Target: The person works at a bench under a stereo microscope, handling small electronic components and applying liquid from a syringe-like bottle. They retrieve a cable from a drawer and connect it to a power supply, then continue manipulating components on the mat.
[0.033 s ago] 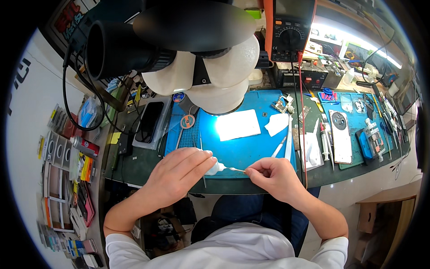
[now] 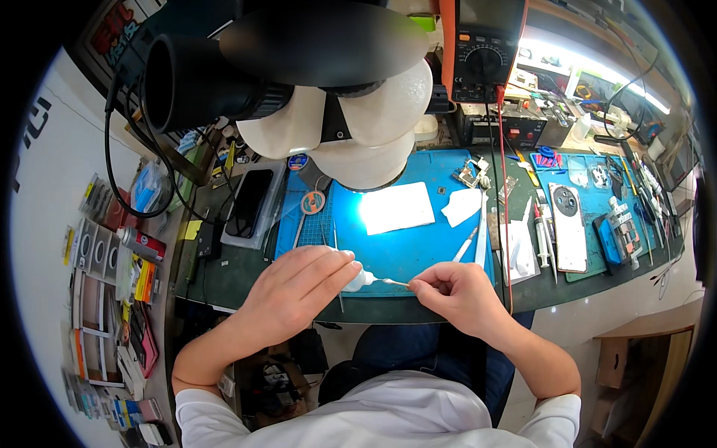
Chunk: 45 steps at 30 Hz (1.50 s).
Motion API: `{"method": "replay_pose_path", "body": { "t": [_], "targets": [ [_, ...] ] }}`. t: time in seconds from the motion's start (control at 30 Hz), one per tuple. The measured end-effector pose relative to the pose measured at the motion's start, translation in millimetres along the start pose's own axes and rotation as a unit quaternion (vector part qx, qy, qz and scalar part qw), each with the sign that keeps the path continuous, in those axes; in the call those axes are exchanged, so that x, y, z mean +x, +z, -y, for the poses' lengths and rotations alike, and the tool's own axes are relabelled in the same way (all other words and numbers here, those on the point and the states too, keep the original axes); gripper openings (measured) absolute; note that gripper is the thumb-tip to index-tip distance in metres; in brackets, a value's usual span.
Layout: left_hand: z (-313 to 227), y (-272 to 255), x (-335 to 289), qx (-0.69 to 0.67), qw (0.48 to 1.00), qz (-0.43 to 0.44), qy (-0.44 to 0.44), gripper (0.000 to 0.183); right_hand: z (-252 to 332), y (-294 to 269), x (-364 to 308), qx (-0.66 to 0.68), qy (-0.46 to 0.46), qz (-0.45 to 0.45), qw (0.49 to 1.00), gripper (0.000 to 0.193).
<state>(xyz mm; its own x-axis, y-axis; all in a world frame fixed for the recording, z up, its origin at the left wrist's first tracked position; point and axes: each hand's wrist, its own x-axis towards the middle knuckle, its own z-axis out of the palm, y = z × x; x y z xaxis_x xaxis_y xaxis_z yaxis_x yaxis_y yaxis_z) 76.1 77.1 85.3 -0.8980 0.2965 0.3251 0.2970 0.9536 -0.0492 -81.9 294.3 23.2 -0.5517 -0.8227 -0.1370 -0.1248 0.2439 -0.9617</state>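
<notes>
Left hand (image 2: 299,291): fingertips pinch a small white cotton wad (image 2: 361,280).
Right hand (image 2: 455,295): fingers pinch a thin pale stick (image 2: 393,282) touching the wad.
Place: front edge of the blue rubber mat (image 2: 418,250).

Two hands work at the front edge of the bench, the left hand (image 2: 299,287) and the right hand (image 2: 452,293), with one small white wad (image 2: 361,280) and one thin stick (image 2: 394,282) between them. One blue work mat (image 2: 418,246) lies under one microscope (image 2: 299,82), and on the mat rest two white sheets: one rectangular white sheet (image 2: 396,207) and one crumpled white sheet (image 2: 463,205). Behind stands one orange multimeter (image 2: 482,48), one dark phone (image 2: 250,201) lies in a tray at the left, and one white phone back (image 2: 567,228) lies at the right
</notes>
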Motion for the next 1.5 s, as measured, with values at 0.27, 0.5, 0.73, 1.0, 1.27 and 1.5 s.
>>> {"method": "replay_pose_path", "body": {
  "t": [0.27, 0.5, 0.73, 1.0, 1.27, 1.5],
  "targets": [
    [1, -3, 1, 0.011, 1.0, 0.006, 0.012, 0.046, 3, -1, 0, -0.004, 0.011, 0.004, 1.0, 0.023],
    [-1, -5, 4, 0.013, 1.0, 0.002, 0.009, 0.046, 2, -2, -1, -0.009, 0.013, 0.004, 1.0, 0.025],
    [-1, -4, 3, 0.005, 1.0, 0.006, 0.007, 0.046, 3, -2, -2, -0.008, 0.011, 0.005, 1.0, 0.025],
    [-1, -2, 5, -0.003, 1.0, 0.004, 0.0, 0.046, 4, -6, -3, 0.004, 0.018, 0.009, 1.0, 0.025],
    [4, 20, -21, -0.141, 0.982, -0.068, -0.105, 0.049, -3, -1, -4, 0.004, -0.017, -0.068, 0.998, 0.017],
    [16, 47, -111, -0.452, 0.752, -0.348, -0.331, 0.062, -4, -9, -5, 0.084, 0.005, -0.07, 0.994, 0.012]
  ]
}}
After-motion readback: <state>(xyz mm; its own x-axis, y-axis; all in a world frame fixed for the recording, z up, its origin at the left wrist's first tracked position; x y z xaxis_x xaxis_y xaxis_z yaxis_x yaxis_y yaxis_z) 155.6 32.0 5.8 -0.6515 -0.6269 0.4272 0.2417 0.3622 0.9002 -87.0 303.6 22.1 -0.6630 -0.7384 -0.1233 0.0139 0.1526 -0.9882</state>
